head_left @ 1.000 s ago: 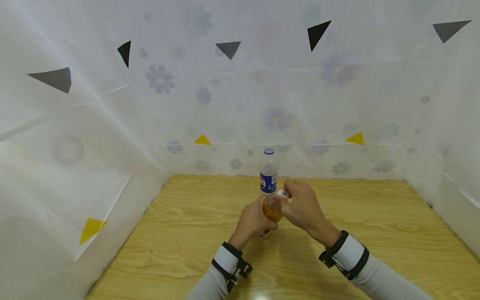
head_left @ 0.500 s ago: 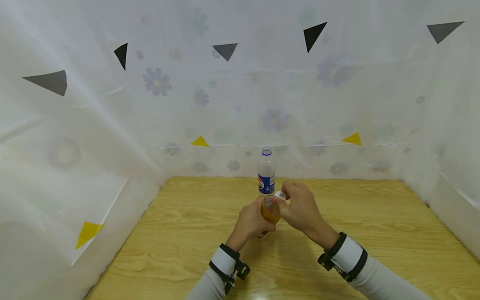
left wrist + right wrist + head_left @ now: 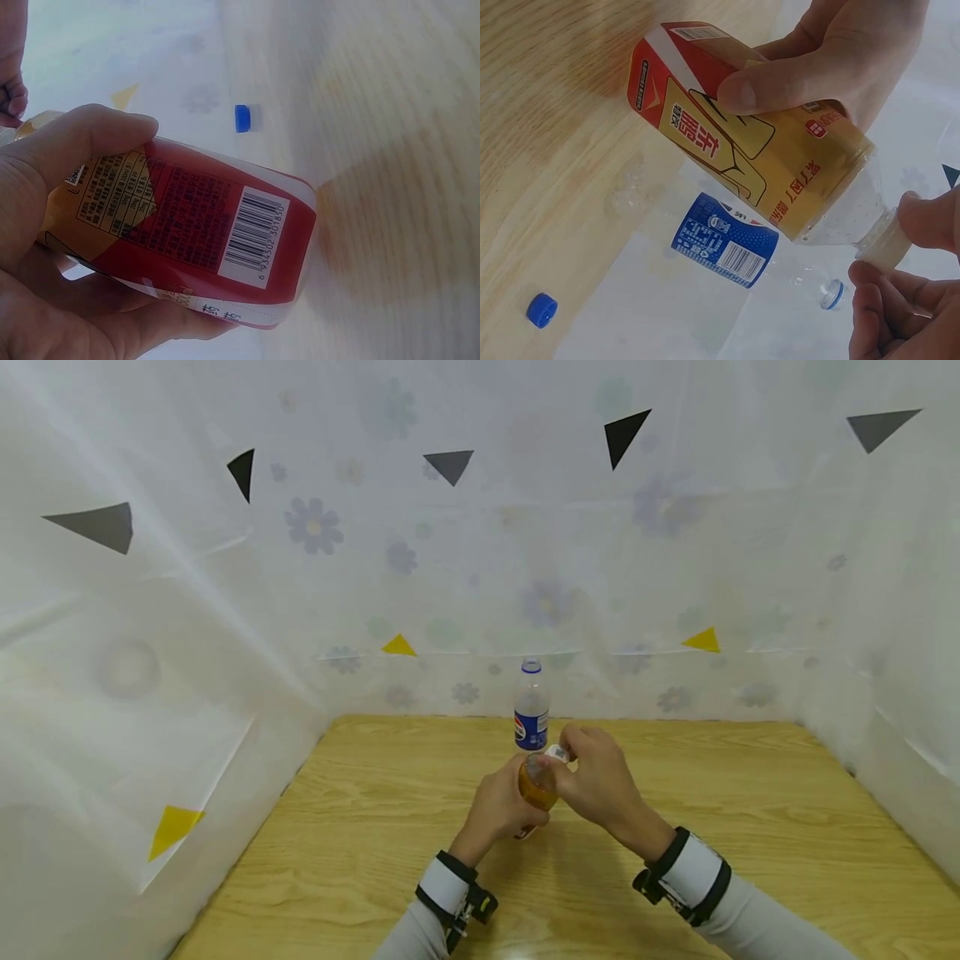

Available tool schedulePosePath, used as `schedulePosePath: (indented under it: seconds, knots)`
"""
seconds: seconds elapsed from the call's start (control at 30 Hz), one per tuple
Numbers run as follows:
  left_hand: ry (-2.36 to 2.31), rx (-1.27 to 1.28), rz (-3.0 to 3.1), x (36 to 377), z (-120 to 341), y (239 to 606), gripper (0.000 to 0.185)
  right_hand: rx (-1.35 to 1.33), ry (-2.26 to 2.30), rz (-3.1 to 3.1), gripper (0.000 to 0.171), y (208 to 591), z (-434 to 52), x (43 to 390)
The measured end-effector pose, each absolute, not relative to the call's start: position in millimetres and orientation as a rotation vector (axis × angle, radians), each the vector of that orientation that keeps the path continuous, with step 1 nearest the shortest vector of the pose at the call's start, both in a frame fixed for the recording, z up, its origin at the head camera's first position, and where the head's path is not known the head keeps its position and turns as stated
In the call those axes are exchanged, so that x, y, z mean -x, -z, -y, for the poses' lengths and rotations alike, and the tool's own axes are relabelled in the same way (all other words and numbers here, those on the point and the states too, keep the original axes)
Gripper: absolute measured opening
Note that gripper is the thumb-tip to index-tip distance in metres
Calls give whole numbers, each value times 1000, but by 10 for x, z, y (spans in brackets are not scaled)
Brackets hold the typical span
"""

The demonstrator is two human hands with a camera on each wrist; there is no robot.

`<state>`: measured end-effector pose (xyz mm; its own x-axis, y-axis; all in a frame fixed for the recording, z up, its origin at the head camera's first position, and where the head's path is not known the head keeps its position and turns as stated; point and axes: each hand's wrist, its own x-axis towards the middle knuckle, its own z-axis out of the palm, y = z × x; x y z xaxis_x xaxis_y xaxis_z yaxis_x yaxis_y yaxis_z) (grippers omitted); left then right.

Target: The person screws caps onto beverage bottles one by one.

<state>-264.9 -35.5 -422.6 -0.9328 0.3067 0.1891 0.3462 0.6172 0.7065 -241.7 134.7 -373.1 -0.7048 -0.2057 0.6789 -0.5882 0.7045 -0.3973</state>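
Observation:
My left hand [image 3: 504, 800] grips the body of a plastic bottle [image 3: 536, 787] with a red and yellow label, held tilted just above the wooden table [image 3: 750, 827]. The left wrist view shows the label's barcode on the bottle [image 3: 195, 225], with my left hand [image 3: 67, 225] wrapped round it. My right hand [image 3: 568, 758] pinches the bottle's white cap [image 3: 557, 752]. In the right wrist view the white cap [image 3: 885, 244] sits on the neck between my right fingertips [image 3: 930, 217], and the bottle [image 3: 742, 157] looks mostly empty near its top.
A clear bottle with a blue label [image 3: 531, 710] stands upright behind my hands, near the back edge. A loose blue cap [image 3: 541, 310] lies on the table, also seen as the blue cap [image 3: 246, 118]. White flowered sheeting walls the table on three sides.
Both hands keep the same hold on the bottle and cap. They have drifted slightly left in the head view; nothing was let go.

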Motion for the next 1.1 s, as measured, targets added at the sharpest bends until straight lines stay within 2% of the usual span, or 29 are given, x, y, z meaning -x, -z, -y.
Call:
schedulePosePath:
  seconds: [0.23,0.6,0.7,0.9,1.1]
  knots:
    - [1240,575,2771,2647,387,4247,73,-600,-815,2311,34,3745,-1335,2413]
    - [1246,582,2754,2646,386,4262,68,-556,-825,2305,21,3827,-1317,2411]
    - [1245,588,2766,2671,375,4269,70,-526,-835,2351,27,3831,-1323,2407]
    - [1246,552,2733,2781,430,4198,71,-459,-883,2473,52,3841,-1365,2383]
    - [1245,479,2626,2992,630,3867,73,-440,-858,2501,42,3893,-1427,2401]
